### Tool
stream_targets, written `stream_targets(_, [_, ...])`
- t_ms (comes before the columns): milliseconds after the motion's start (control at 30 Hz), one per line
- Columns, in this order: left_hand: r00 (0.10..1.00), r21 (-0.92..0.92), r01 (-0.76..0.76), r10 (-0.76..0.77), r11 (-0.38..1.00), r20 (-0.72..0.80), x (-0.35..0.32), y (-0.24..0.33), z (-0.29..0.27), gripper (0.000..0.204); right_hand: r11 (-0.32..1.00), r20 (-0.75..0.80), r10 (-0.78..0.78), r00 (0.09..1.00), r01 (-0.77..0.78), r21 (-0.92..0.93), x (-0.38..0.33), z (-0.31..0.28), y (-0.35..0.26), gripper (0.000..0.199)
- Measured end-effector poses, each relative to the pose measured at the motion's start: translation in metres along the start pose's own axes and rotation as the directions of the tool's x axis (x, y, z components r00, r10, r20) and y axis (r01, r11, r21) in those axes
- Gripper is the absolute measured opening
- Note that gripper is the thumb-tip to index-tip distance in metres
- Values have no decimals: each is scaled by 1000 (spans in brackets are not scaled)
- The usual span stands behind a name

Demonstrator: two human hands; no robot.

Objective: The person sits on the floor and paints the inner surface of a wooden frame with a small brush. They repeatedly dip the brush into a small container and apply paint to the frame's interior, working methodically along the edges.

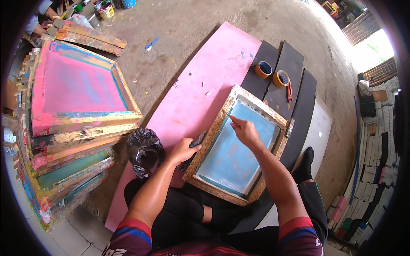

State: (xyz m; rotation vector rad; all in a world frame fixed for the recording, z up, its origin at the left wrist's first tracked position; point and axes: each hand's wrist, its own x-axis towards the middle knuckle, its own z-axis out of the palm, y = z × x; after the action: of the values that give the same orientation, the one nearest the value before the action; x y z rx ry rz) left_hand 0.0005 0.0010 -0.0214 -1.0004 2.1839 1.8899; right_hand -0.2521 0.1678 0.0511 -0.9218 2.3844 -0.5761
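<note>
A wooden screen-printing frame (205,155) with blue mesh (239,149) lies tilted in front of my crossed legs. Over the mesh, my right hand (247,133) is closed on a thin stick-like tool (226,113); its tip points at the frame's upper left inner edge. Whether it is a brush or a plain stick is too small to tell. Beside the frame's left rail, my left hand (185,151) is closed around a dark crumpled piece (198,140), mostly hidden by the fingers. A black plastic bag (145,149) stands open just left of that hand.
Stacked paint-stained screen frames (85,121) rise at the left. Under the work lie a pink board (200,81) and dark boards (292,59), bearing two tape rolls (281,79) and a red cutter knife (290,92). A co-worker's hands (40,30) show at the far upper left.
</note>
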Motion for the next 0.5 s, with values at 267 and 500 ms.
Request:
stream_targets(267, [998, 83, 54, -56, 995, 27, -6, 24, -5, 41, 962, -6, -7, 1000, 9, 271, 6, 11, 25, 40])
stream_targets(500, [993, 99, 98, -104, 990, 61, 0, 7, -5, 38, 957, 64, 71, 995, -86, 276, 6, 9, 23, 39])
